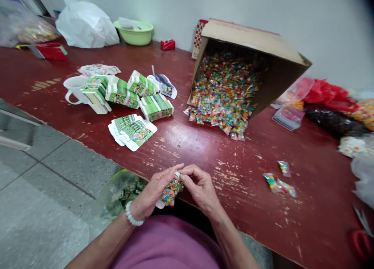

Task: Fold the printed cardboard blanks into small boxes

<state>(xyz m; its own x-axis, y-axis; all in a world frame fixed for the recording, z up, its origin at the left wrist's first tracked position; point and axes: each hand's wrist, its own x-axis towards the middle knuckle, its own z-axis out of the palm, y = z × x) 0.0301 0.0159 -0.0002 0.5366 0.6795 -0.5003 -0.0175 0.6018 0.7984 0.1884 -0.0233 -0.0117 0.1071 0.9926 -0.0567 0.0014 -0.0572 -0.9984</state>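
Both my hands meet at the near edge of the red table (204, 152). My left hand (152, 193), with a white bead bracelet at the wrist, is closed around a small green printed carton (172, 191). My right hand (198, 187) pinches the carton's top end with its fingertips. Further back on the left lie flat printed carton blanks (133, 131) and a heap of folded green cartons (131, 93). A tipped cardboard box (248, 66) spills many colourful candy packets (224, 93) onto the table.
Three loose candy packets (279, 179) lie to the right of my hands. A white mug (73, 90) stands beside the cartons. A clear bag of filled cartons (122, 193) hangs below the table edge. A green bowl (134, 32), white bag (86, 25) and red tape dispenser (168, 45) stand at the back.
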